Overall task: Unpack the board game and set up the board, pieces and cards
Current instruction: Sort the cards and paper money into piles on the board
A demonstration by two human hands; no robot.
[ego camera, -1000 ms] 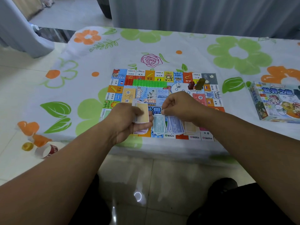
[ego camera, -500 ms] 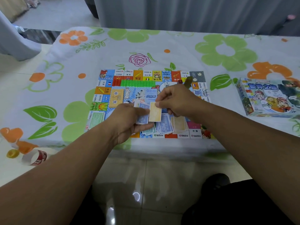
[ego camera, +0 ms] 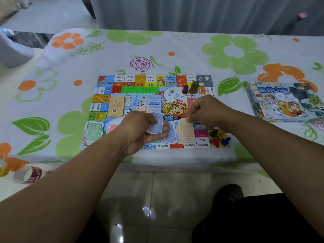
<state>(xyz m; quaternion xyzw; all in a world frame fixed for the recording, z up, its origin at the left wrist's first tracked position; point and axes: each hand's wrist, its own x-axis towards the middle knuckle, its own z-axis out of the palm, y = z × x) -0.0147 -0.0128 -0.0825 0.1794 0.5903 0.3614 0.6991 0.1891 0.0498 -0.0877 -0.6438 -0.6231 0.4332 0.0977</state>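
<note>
Over the game board (ego camera: 103, 99) — left hand (ego camera: 140, 132) grips a blue banknote stack (ego camera: 157, 126); right hand (ego camera: 205, 109), curled tight, apparently pinches the top beige note (ego camera: 186, 130) of its pile.

This is looking like a room in a home: a flowered tablecloth (ego camera: 175, 44) is draping over the near edge, grey curtains (ego camera: 192, 13) are hanging behind it, glossy floor tiles (ego camera: 136, 199) are reflecting a light, and a children's board game (ego camera: 138, 100) (its box (ego camera: 284, 102) sitting alongside) is lying open.
</note>
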